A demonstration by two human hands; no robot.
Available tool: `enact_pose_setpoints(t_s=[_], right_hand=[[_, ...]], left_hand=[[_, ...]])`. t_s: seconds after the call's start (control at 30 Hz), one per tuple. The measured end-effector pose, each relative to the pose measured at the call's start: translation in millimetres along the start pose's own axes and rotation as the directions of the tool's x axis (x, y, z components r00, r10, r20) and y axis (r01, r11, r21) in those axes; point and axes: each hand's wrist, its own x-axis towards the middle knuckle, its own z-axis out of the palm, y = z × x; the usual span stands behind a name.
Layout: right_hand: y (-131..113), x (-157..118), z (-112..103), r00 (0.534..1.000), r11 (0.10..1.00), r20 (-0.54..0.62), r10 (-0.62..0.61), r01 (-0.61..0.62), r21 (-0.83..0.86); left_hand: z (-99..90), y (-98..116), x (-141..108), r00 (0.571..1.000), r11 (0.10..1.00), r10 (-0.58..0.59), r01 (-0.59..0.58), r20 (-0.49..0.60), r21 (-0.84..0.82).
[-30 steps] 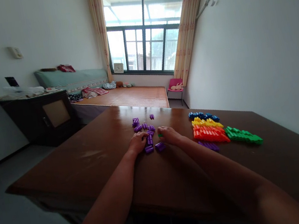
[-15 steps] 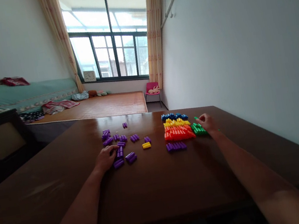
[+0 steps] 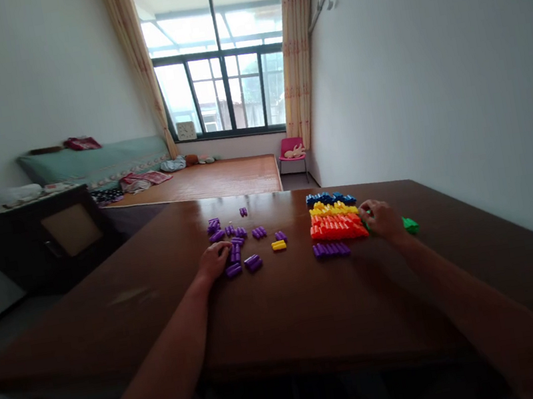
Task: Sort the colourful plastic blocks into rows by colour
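Purple pieces (image 3: 253,263) lie scattered on the left half of the dark table (image 3: 283,305), with one yellow piece (image 3: 278,245) at their right. My left hand (image 3: 214,260) rests by the purple pieces, its curled fingertips touching one; whether it grips it is unclear. On the right, blue (image 3: 330,198), yellow (image 3: 333,208) and orange-red pieces (image 3: 336,226) stand in packed rows, with a purple row (image 3: 331,250) nearest me. My right hand (image 3: 378,217), fingers bent together, is at the right end of these rows over green pieces (image 3: 410,225), which it partly covers.
Beyond the table are a low bed (image 3: 232,174) and a pink chair (image 3: 292,149) under the window. A dark cabinet (image 3: 48,227) stands at the left. A white wall (image 3: 452,62) runs along the right side.
The view has turned left, so everything sits further right. My right hand has come closer to the coloured rows and now covers much of the green group. My left hand has stayed by the purple pieces.
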Motion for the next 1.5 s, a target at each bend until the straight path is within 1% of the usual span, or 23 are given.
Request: enact_pose_setpoints(t_s=[0.07,0.1,0.17,0.23,0.27,0.3,0.33,0.4,0.47,0.53,0.63,0.7,0.83,0.97,1.0,1.07,1.13,1.17,1.23,1.33,1.4,1.43,1.5], right_hand=[[-54,-13,0,0.982,0.975,0.099,-0.159,0.141,0.17],[-82,-23,1,0.957,0.945,0.159,-0.243,0.196,0.263],[-133,-44,6,0.88,0.876,0.267,-0.394,0.271,0.398],[-170,-61,13,0.812,0.831,0.323,-0.486,0.314,0.46],[-183,-65,17,0.795,0.823,0.336,-0.505,0.325,0.466],[-192,-67,22,0.789,0.824,0.344,-0.51,0.332,0.46],[-198,-66,27,0.792,0.833,0.349,-0.502,0.334,0.441],[-203,-58,38,0.812,0.868,0.357,-0.461,0.328,0.373],[-204,-47,49,0.825,0.894,0.366,-0.431,0.336,0.298],[-205,-40,59,0.824,0.906,0.381,-0.418,0.351,0.235],[-208,-40,69,0.821,0.908,0.387,-0.419,0.378,0.182],[-209,-44,73,0.828,0.904,0.363,-0.428,0.391,0.175],[-207,-53,75,0.859,0.91,0.31,-0.408,0.356,0.211],[-196,-47,75,0.851,0.875,0.303,-0.429,0.309,0.372],[-190,-39,74,0.856,0.861,0.282,-0.434,0.301,0.41],[-170,-17,69,0.897,0.861,0.214,-0.387,0.268,0.432],[-140,12,63,0.957,0.915,0.154,-0.244,0.175,0.365],[-121,26,61,0.977,0.947,0.143,-0.159,0.109,0.303],[-82,51,60,0.989,0.99,0.149,-0.003,-0.019,0.142],[-35,74,68,0.966,0.988,0.211,0.15,-0.138,-0.072],[-22,81,73,0.946,0.978,0.271,0.177,-0.138,-0.159],[-24,82,75,0.948,0.977,0.275,0.161,-0.115,-0.177],[-42,79,75,0.972,0.988,0.226,0.069,-0.034,-0.152]], left_hand=[[-1.1,2,0,0.999,0.999,-0.049,0.049,-0.023,-0.009],[-2.7,3,0,0.997,0.997,-0.077,0.077,-0.028,-0.006],[-6.9,10,-2,0.991,0.991,-0.132,0.132,-0.002,0.0],[-10.6,23,-5,0.986,0.987,-0.161,0.161,0.034,-0.009],[-11.2,32,-8,0.989,0.99,-0.138,0.138,0.048,-0.014],[-10.7,42,-12,0.996,0.998,-0.064,0.065,0.057,-0.019],[-8.9,53,-17,0.995,0.999,0.04,-0.038,0.089,-0.025],[-2.2,74,-28,0.966,0.98,0.197,-0.196,0.166,-0.023],[6.4,92,-41,0.935,0.956,0.278,-0.291,0.221,0.03],[13.8,102,-53,0.921,0.93,0.329,-0.354,0.209,0.096],[18.9,104,-63,0.921,0.916,0.355,-0.377,0.16,0.137],[19.1,101,-63,0.92,0.916,0.357,-0.379,0.159,0.131],[19.1,96,-58,0.915,0.912,0.37,-0.391,0.159,0.123],[21.2,94,-57,0.913,0.914,0.384,-0.397,0.14,0.08],[21.5,94,-57,0.912,0.916,0.387,-0.397,0.135,0.062],[21.6,93,-57,0.91,0.916,0.393,-0.4,0.13,0.028],[21.8,91,-57,0.909,0.916,0.397,-0.401,0.13,0.005],[22.0,90,-57,0.91,0.918,0.394,-0.398,0.13,0.0],[22.9,89,-56,0.915,0.923,0.382,-0.385,0.128,-0.005],[22.8,89,-54,0.921,0.927,0.372,-0.375,0.112,0.003],[19.0,89,-50,0.935,0.935,0.35,-0.352,0.064,0.032],[15.7,89,-48,0.947,0.945,0.321,-0.322,0.021,0.054],[6.8,86,-45,0.97,0.972,0.225,-0.217,-0.092,0.095]])
